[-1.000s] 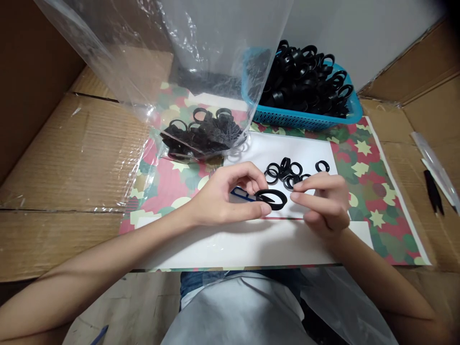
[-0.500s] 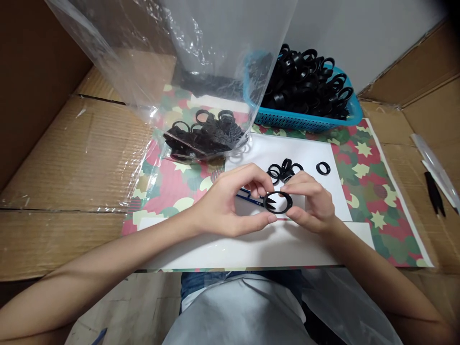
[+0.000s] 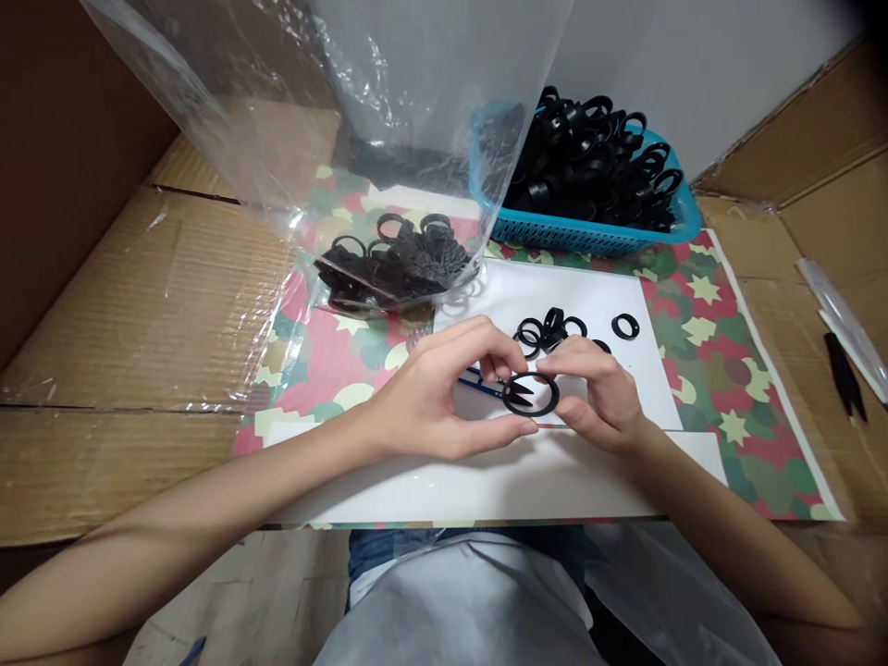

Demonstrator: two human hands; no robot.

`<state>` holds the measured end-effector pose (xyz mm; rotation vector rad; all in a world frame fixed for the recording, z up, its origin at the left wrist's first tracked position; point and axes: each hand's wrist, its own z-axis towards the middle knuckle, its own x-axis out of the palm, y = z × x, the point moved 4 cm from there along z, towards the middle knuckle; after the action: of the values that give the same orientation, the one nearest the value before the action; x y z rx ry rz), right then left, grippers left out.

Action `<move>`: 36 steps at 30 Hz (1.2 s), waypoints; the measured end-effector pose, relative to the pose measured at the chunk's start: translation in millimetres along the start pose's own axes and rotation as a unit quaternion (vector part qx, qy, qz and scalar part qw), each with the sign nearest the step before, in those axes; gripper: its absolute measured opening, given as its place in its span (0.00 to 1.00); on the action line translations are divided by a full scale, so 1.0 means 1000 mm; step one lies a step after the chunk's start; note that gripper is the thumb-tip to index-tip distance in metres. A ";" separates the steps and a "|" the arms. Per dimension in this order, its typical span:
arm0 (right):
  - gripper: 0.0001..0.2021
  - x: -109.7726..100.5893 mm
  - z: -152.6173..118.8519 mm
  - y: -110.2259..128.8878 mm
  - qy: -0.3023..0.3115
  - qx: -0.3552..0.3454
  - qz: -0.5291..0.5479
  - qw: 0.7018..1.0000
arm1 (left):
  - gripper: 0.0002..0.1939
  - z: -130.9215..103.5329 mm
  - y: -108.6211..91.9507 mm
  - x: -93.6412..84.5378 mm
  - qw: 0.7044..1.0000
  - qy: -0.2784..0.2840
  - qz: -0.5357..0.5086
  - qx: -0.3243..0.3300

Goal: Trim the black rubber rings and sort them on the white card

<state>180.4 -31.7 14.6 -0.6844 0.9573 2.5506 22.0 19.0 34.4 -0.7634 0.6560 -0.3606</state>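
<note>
A black ring is held up between my two hands over white paper. My left hand pinches its left side between thumb and fingers. On the ring's right side, the fingertips of my right hand close on its edge. Blue thread snips with dark blades show behind the ring, beside my left fingers; their rear part is hidden by that hand. Several small black rings lie on the white paper just beyond my hands, and a single one lies to their right.
A blue basket heaped with black rings stands at the back. To its left, a clear plastic bag holds more black rings. Black tweezers and a clear plastic strip lie on the cardboard at the right.
The held ring has moved slightly left and turned a little between my fingers. My right fingers have shifted slightly, uncovering more of the rings behind them.
</note>
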 end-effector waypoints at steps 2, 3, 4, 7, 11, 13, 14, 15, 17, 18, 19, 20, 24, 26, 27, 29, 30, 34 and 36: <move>0.12 -0.001 0.000 -0.001 0.000 0.004 -0.002 1.000 | 0.17 0.000 0.001 -0.001 1.000 -0.004 0.008 -0.005; 0.12 -0.001 0.000 -0.002 0.001 0.005 -0.004 1.000 | 0.17 0.000 0.002 -0.002 1.000 -0.005 0.012 -0.008; 0.12 -0.001 0.000 -0.002 0.004 0.005 -0.008 1.000 | 0.17 0.001 0.003 -0.002 1.000 -0.004 0.016 -0.009; 0.12 0.001 0.000 -0.001 0.016 0.003 -0.021 1.000 | 0.18 0.001 0.002 -0.002 1.000 -0.005 0.017 -0.006; 0.11 0.001 0.001 0.001 0.019 -0.003 -0.022 1.000 | 0.19 0.000 0.001 0.000 1.000 -0.011 -0.001 -0.010; 0.10 0.001 0.001 0.001 0.019 -0.003 -0.018 1.000 | 0.20 -0.001 0.001 0.000 1.000 -0.013 -0.011 -0.014; 0.10 0.001 0.001 0.001 0.019 -0.001 -0.015 1.000 | 0.21 -0.001 0.001 0.001 1.000 -0.013 -0.016 -0.016; 0.09 0.000 0.001 0.001 0.019 0.002 -0.013 1.000 | 0.20 -0.002 0.001 0.001 1.000 -0.013 -0.020 -0.017; 0.09 0.000 0.001 0.000 0.018 0.007 -0.010 1.000 | 0.19 -0.002 0.001 0.001 0.999 -0.012 -0.026 -0.019; 0.08 0.000 0.001 0.000 0.016 0.008 -0.010 1.000 | 0.18 -0.002 0.001 0.002 0.999 -0.012 -0.027 -0.020; 0.08 0.000 0.001 0.000 0.014 0.007 -0.010 1.000 | 0.18 -0.003 0.001 0.002 0.999 -0.011 -0.028 -0.021; 0.08 0.000 0.001 0.001 0.012 0.006 -0.010 1.000 | 0.17 -0.003 0.002 0.002 0.999 -0.011 -0.029 -0.022; 0.09 -0.001 0.001 0.002 0.009 0.000 -0.011 1.000 | 0.16 -0.002 0.002 0.003 0.999 -0.009 -0.028 -0.026; 0.09 -0.001 0.001 0.003 0.008 -0.002 -0.011 1.000 | 0.16 -0.001 0.002 0.003 0.999 -0.006 -0.022 -0.026; 0.09 -0.002 0.001 0.003 0.007 -0.002 -0.011 1.000 | 0.16 -0.001 0.002 0.003 0.999 -0.005 -0.019 -0.026; 0.10 -0.002 0.002 0.005 0.007 -0.005 -0.013 1.000 | 0.17 -0.002 0.003 0.003 1.000 -0.002 -0.011 -0.025; 0.11 -0.002 0.002 0.005 0.009 -0.007 -0.015 1.000 | 0.18 -0.002 0.003 0.003 1.000 0.001 -0.007 -0.023; 0.11 -0.001 0.002 0.005 0.016 -0.014 -0.023 1.000 | 0.18 -0.002 0.002 0.003 1.000 0.009 0.006 -0.011; 0.11 -0.001 0.002 0.005 0.017 -0.017 -0.029 0.999 | 0.17 -0.001 0.001 0.003 1.000 0.007 0.012 -0.009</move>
<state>178.1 -34.3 18.9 -0.7557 0.8948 2.5178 23.2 17.8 31.5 -0.7701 0.6815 -0.3391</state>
